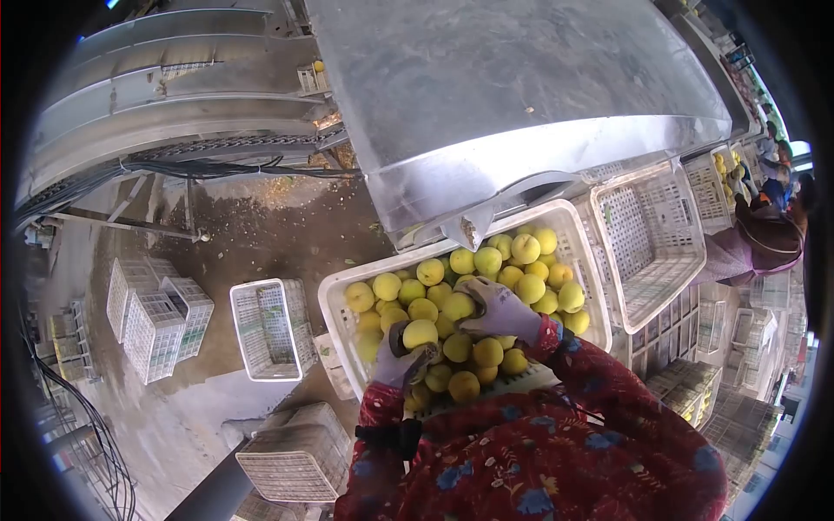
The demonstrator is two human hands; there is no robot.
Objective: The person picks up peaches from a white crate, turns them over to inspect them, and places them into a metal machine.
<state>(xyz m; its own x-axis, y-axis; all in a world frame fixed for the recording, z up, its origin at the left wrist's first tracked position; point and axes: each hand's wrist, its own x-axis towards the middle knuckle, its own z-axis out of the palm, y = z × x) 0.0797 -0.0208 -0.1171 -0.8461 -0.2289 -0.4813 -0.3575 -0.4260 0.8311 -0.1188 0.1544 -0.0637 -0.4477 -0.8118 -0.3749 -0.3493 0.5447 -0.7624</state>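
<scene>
A white crate (327, 304) full of yellow-green round fruits stands right before me. My left hand (401, 354), in a pale purple glove with dark fingertips, is closed around a yellow fruit (420, 334) over the crate's left part. Near the crate's middle, my right hand (501, 310), gloved alike, has its fingers curled over another yellow-green fruit (459, 306). More fruits lie between and below both hands. Red flowered sleeves cover both arms.
A metal chute (521, 87) rises behind the crate. An empty white crate (647, 243) adjoins at the right, with a co-worker (756, 239) beyond. On the floor at the left are a white crate (269, 330) and stacked crates (156, 321).
</scene>
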